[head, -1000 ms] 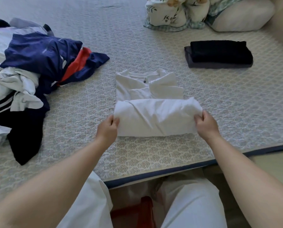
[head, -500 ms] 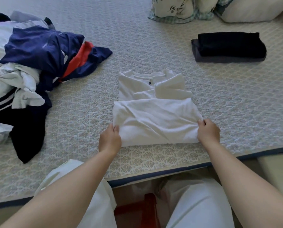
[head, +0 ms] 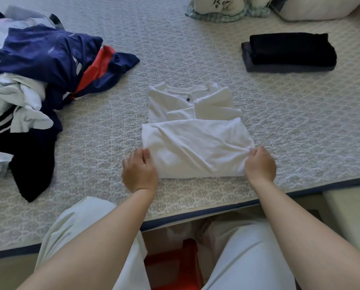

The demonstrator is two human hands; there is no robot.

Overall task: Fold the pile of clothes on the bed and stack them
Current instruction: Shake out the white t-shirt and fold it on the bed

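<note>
White cotton, the half-folded shirt lies near the bed's front edge, collar away from the person. Compared with a second ago, both hands have slid down its doubled lower half towards the near corners, so the next fold looks ready to begin. Left of it sits the unfolded pile. The left hand curls round the shirt's near-left edge; the right hand pinches the near-right edge, cloth bunching there. Far right, the dark folded stack waits.
</note>
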